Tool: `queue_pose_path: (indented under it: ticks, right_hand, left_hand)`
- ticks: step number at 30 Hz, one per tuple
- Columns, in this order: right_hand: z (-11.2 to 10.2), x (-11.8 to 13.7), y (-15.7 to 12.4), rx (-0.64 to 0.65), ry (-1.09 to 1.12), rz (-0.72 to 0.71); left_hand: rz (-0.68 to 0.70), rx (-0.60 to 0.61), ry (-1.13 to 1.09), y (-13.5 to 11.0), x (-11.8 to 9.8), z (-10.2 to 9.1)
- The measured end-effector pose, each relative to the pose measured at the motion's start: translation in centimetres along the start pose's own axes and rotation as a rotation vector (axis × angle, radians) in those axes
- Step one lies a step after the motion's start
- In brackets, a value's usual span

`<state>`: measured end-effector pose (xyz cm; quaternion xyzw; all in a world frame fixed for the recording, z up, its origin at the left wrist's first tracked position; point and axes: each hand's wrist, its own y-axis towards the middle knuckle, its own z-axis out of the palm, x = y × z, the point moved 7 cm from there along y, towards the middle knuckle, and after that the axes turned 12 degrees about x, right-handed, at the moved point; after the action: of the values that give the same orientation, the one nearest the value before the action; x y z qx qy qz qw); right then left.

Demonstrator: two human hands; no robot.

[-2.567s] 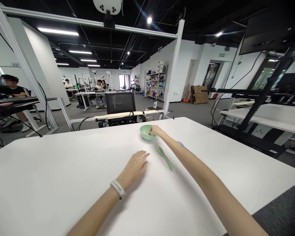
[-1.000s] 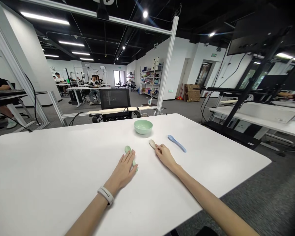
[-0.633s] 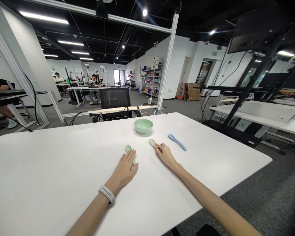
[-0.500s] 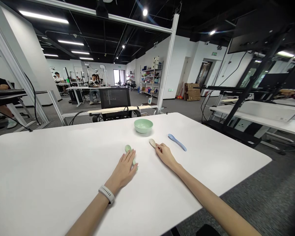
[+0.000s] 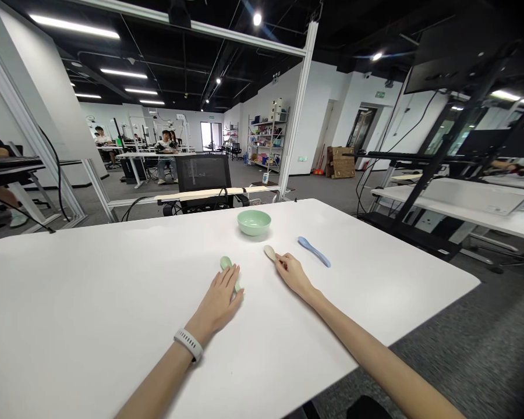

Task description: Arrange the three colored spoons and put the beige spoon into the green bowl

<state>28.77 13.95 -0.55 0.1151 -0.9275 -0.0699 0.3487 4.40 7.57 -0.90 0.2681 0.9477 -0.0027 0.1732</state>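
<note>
My left hand (image 5: 218,302) lies flat, fingers slightly apart, over the handle of a pale green plastic spoon (image 5: 226,263), whose head shows beyond my fingertips. My right hand (image 5: 292,274) has its fingertips at the handle of a cream plastic spoon (image 5: 269,252), and most of that handle is hidden. Farther right, a blue plastic spoon (image 5: 313,252) lies apart from both hands. A pale green bowl (image 5: 254,223) stands beyond the hands, untouched. All of this is on a white table (image 5: 91,291).
A black office chair (image 5: 203,173) stands beyond the table's far edge, under an aluminium frame (image 5: 299,110). A white desk (image 5: 454,201) stands to the right. Several people sit at desks far back, and a storage shelf (image 5: 266,137) stands by the wall.
My right hand has moved from the bowl to the cream spoon. The green spoon has gone from right of my left hand to beneath it. The blue spoon is no longer hidden by my arm.
</note>
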Motion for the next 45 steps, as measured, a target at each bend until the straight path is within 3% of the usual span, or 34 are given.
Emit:
queue_pose_path:
  ticks: [12, 19, 36, 41, 43, 45]
  right_hand:
    - [0.1, -0.1, 0.1, 0.012, 0.009, 0.011]
    - [-0.1, 0.2, -0.1, 0.001, 0.023, 0.002]
    - [-0.1, -0.1, 0.1, -0.017, 0.028, -0.015]
    - [-1.4, -0.6, 0.9, -0.087, -0.001, -0.004]
    - [-2.3, -0.4, 2.1, -0.130, -0.025, -0.040]
    - [-3.2, 0.2, 4.0, -0.159, -0.062, -0.095]
  left_hand:
    - [-0.007, 0.024, -0.028, -0.1, -0.2, -0.4]
    - [-0.051, 0.114, -0.069, -0.2, -0.6, -0.7]
    - [-0.032, 0.102, -0.102, -0.2, -0.5, -0.5]
    - [0.068, -0.037, -0.073, 0.2, 0.3, -1.8]
    - [0.056, -0.095, -0.028, 0.3, 1.8, -3.2]
    - [-0.025, -0.179, 0.026, -0.3, 4.6, -5.2]
